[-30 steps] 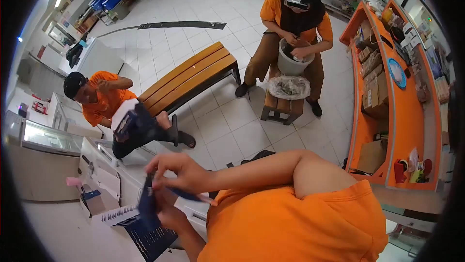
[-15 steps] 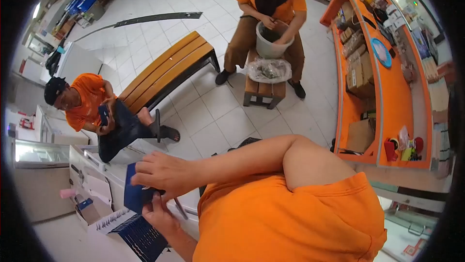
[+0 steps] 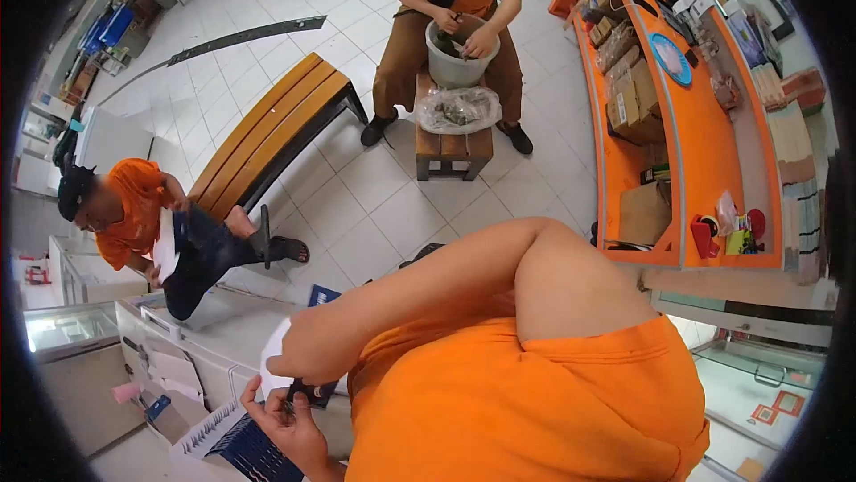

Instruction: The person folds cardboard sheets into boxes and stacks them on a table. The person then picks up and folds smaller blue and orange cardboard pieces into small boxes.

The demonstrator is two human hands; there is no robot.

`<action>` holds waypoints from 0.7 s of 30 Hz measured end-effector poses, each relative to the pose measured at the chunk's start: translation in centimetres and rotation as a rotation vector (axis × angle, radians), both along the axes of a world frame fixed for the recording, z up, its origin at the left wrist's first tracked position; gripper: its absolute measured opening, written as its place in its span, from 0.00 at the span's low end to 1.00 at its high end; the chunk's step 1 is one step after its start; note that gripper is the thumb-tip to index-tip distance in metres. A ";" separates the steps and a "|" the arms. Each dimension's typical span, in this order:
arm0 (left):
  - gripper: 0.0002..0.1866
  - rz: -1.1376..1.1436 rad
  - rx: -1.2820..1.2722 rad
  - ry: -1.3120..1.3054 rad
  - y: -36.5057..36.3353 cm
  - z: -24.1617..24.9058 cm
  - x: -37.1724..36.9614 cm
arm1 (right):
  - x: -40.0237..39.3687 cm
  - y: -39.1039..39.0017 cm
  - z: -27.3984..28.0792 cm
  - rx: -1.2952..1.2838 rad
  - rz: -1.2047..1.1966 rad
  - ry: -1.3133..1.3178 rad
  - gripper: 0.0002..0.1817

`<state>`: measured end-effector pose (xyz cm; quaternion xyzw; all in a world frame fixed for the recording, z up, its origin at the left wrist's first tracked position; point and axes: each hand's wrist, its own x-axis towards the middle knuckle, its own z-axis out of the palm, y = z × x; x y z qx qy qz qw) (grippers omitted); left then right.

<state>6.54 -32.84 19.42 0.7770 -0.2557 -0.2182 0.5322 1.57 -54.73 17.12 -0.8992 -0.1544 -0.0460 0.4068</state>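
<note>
White sheet (image 3: 273, 353) now showing where blue was facing up; right hand (image 3: 310, 341) overlapping its side, left hand (image 3: 294, 436) sitting below, nearer spiral-bound stack (image 3: 254, 451). Whether either hand's fingers are gripping: cannot tell.

No text legible; blue item (image 3: 323, 296), white lettering too small to read; brown carton (image 3: 635, 106), label blurred.

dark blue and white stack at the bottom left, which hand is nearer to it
Left. In the picture, the left hand is just right of the dark blue and white stack; the right hand is farther off, above the left hand.
</note>
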 end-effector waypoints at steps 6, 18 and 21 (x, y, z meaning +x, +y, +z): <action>0.39 0.251 0.278 -0.934 -1.8 -0.5 -0.1 | 0.2 -0.8 0.0 0.616 -0.213 -0.076 0.17; 0.41 0.017 -0.465 -0.375 -2.0 -4.0 1.6 | 5.3 0.3 -1.2 0.290 -0.313 -0.356 0.18; 0.39 0.047 -0.414 -0.559 -0.7 -0.7 1.7 | 6.2 0.5 -2.0 0.303 0.007 -0.056 0.23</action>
